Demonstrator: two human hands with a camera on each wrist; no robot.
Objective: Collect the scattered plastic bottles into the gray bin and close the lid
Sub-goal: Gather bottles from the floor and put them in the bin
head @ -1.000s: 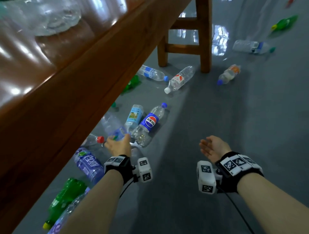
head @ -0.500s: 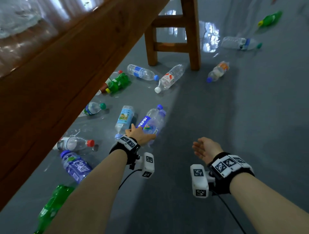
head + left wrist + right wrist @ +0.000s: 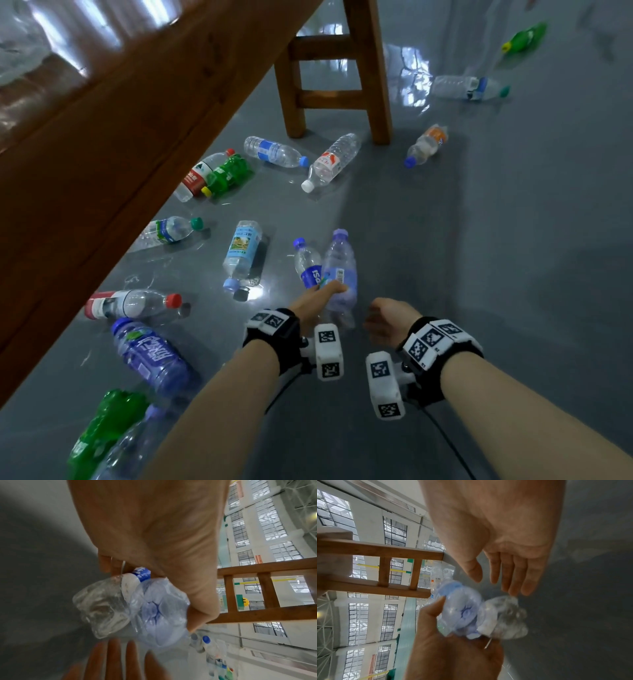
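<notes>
Two plastic bottles, a pale purple bottle (image 3: 339, 270) and a blue-labelled bottle (image 3: 308, 265), sit together in the left grip (image 3: 320, 296), fingers curled round both above the gray floor (image 3: 479, 274). Just beside it, the right grip (image 3: 385, 320) is relaxed, fingers straight, holding nothing. More bottles lie beyond and left of the grips, under the tabletop (image 3: 102, 137).

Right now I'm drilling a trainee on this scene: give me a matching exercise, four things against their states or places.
1. left hand
2. right hand
3. Pepsi bottle
4. orange-label bottle

a. lying by the table leg
b. holds nothing
c. held beside a purple bottle
d. grips two bottles

Pairs: 1-d, 2-b, 3-c, 4-a
</notes>
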